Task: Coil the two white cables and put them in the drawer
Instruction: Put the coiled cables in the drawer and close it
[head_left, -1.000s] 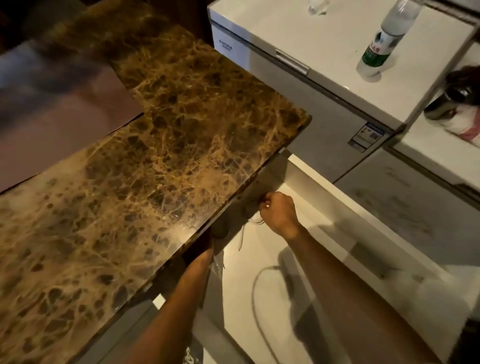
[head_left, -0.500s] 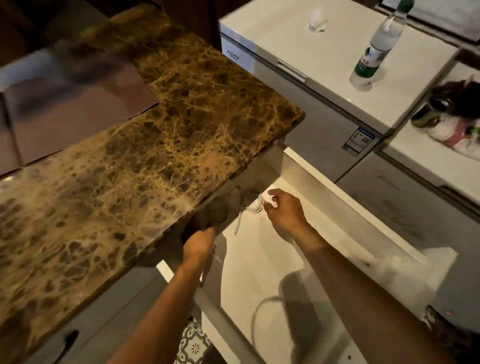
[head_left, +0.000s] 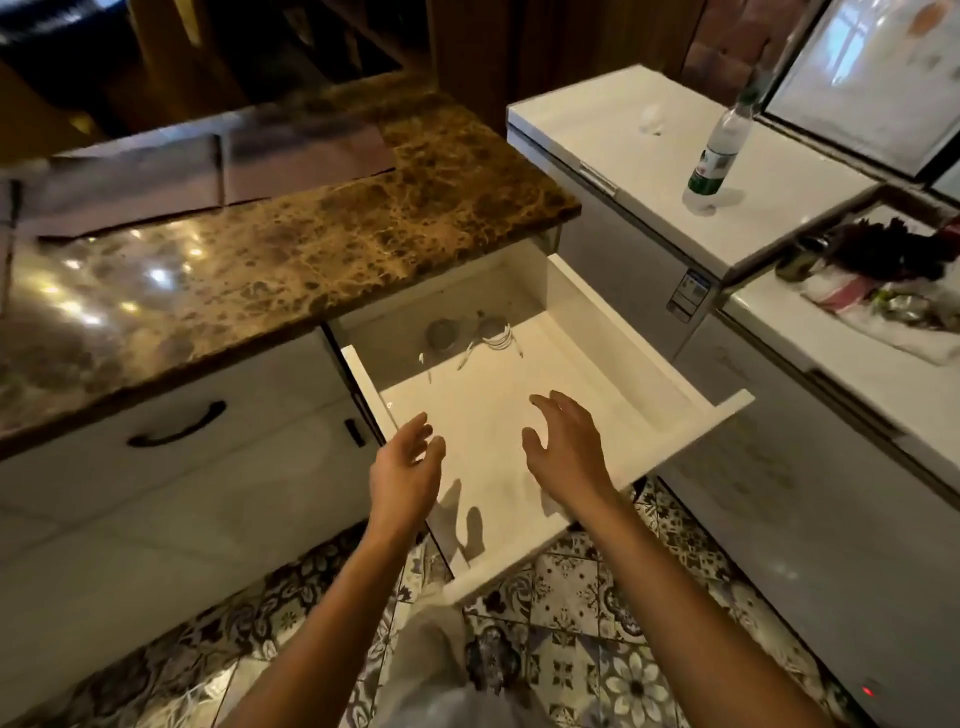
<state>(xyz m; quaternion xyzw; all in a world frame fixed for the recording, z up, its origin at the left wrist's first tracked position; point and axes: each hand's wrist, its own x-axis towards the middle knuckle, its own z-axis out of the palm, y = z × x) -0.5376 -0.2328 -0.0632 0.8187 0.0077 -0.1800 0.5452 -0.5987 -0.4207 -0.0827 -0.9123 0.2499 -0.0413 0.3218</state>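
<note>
Hovering left hand (head_left: 405, 467) and right hand (head_left: 563, 452) apart over the front half of the open drawer (head_left: 649, 364), both released, fingers loosely spread, grasping nothing. Seeing the white cables (head_left: 496, 340) lying coiled side by side on the drawer floor at its back, well apart from both hands, half shadowed beneath the marble surface (head_left: 311, 244).

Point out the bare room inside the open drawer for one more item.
Bare: the drawer floor from the white cables forward, and along the right wall. Crowded: the back left, where they lie.
</note>
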